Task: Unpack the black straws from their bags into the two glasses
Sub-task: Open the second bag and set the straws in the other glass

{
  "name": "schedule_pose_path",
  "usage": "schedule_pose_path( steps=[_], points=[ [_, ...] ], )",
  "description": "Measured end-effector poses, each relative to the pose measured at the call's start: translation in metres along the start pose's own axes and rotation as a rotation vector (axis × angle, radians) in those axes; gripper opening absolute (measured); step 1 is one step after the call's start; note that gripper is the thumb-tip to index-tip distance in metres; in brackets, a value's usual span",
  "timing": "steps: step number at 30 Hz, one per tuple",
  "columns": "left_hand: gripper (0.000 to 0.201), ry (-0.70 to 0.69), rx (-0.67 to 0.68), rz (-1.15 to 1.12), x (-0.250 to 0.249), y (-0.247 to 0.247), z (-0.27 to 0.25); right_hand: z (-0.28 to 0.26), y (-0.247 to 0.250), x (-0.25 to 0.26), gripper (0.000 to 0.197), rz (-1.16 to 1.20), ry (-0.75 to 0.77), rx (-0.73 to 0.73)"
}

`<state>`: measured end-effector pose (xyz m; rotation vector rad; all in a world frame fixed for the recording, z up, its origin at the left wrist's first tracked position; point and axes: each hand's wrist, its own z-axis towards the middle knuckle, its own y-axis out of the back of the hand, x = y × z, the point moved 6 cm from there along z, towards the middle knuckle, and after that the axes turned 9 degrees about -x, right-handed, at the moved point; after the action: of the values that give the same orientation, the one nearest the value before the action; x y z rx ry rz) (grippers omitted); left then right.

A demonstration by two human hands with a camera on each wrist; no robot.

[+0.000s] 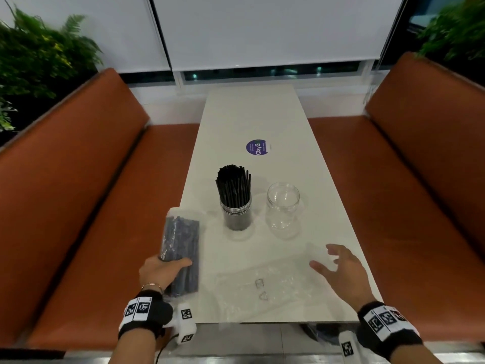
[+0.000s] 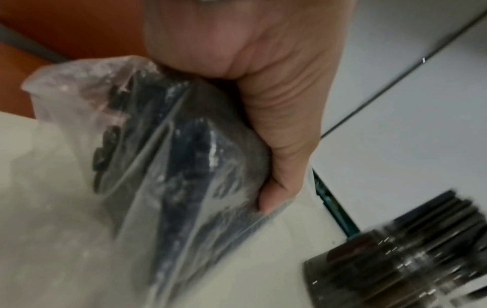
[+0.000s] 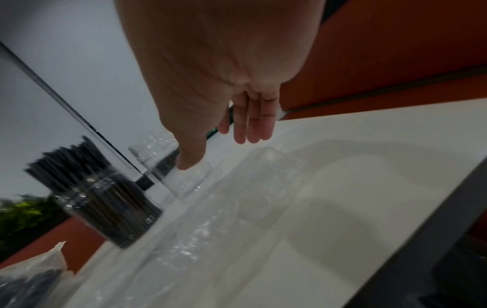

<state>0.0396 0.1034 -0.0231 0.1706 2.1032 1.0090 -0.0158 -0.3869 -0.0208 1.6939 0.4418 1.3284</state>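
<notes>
My left hand (image 1: pixel 168 269) grips a clear bag of black straws (image 1: pixel 181 252) near its lower end, at the table's left edge; the wrist view shows the thumb (image 2: pixel 279 158) wrapped round the bag (image 2: pixel 168 158). A glass full of black straws (image 1: pixel 235 198) stands mid-table. To its right stands an empty glass (image 1: pixel 283 206). My right hand (image 1: pixel 338 266) hovers open, fingers spread, above the far end of an empty clear bag (image 1: pixel 262 285) lying flat on the table; it holds nothing. The right wrist view shows the fingers (image 3: pixel 253 125) straight, the full glass (image 3: pixel 105 208) and the empty glass (image 3: pixel 171 166).
The white table (image 1: pixel 252 116) is narrow, with a purple round sticker (image 1: pixel 256 147) beyond the glasses. Orange bench seats (image 1: pixel 86 195) flank it on both sides. Plants (image 1: pixel 39 56) stand behind the left bench back. A window blind hangs at the far end.
</notes>
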Motion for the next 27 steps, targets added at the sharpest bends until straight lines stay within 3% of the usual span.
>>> schedule_pose_path(
  steps=[2,5,9,11,14,15,20,24,27],
  points=[
    [0.055,-0.034,-0.044,-0.113,0.001,0.018,-0.008,-0.006,0.009,0.013,0.066,0.064,0.024,0.001],
    [0.064,-0.124,-0.061,-0.276,-0.004,0.043,-0.032,-0.014,0.03,0.045,0.054,0.211,0.037,0.028],
    [0.076,-0.259,0.178,-0.496,-0.032,0.048,-0.083,-0.026,0.052,0.097,0.032,0.349,0.119,0.171],
    [0.079,-0.317,0.305,-0.508,-0.047,0.032,-0.106,-0.033,0.063,0.128,0.05,0.472,0.2,0.272],
    [0.08,-0.419,0.439,-0.501,-0.072,-0.004,-0.144,-0.043,0.08,0.172,0.097,0.611,0.337,0.396],
    [0.079,-0.463,0.464,-0.495,-0.08,-0.017,-0.156,-0.046,0.086,0.183,0.099,0.634,0.376,0.415],
    [0.077,-0.627,0.636,-0.525,-0.116,-0.042,-0.207,-0.045,0.113,0.197,0.05,0.774,0.408,0.326],
    [0.102,-0.708,0.707,-0.573,-0.133,-0.024,-0.209,-0.036,0.122,0.184,0.031,0.82,0.399,0.341],
    [0.126,-0.656,0.843,-0.751,-0.145,-0.018,-0.195,-0.032,0.122,0.174,0.027,0.793,0.392,0.34]
  ],
)
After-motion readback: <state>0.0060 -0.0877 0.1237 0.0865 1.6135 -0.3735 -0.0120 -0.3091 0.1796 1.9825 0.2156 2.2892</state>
